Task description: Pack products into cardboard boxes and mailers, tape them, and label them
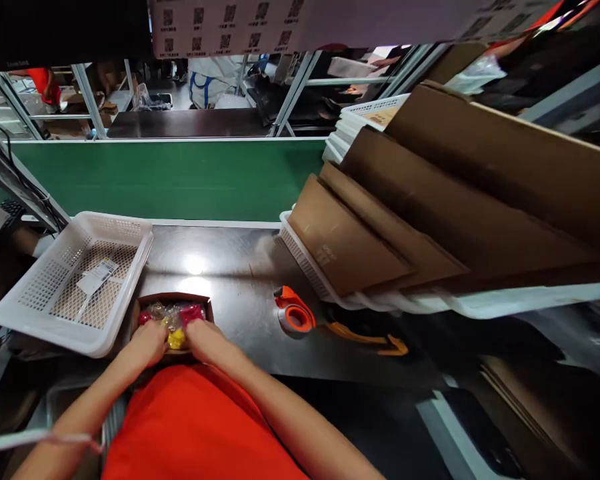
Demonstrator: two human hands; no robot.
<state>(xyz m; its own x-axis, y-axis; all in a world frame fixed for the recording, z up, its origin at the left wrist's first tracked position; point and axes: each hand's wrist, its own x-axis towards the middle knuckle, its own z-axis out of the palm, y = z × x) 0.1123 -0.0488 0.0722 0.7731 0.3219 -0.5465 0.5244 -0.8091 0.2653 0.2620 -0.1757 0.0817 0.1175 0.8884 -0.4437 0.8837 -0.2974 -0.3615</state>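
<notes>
A small brown cardboard box (211, 311) stands open at the metal table's near edge, in front of my red top. Inside lie plastic-wrapped items: a pink one (192, 313), a yellow one (177, 340) and some clear crinkled wrapping (166, 311). My left hand (151, 341) reaches into the box's left side, its fingers curled down among the wrapped items. At the right side, my right hand (200, 337) is curled beside the pink and yellow items. Both sets of fingertips are hidden, so what they grip cannot be made out.
A white perforated basket (25, 293) holding a labelled packet (99, 277) stands left. To the right lie an orange tape dispenser (296, 315) and a yellow-handled tool (360, 335). Cardboard sheets (350, 247) lean in a white basket behind. A green conveyor belt (180, 180) runs beyond the table.
</notes>
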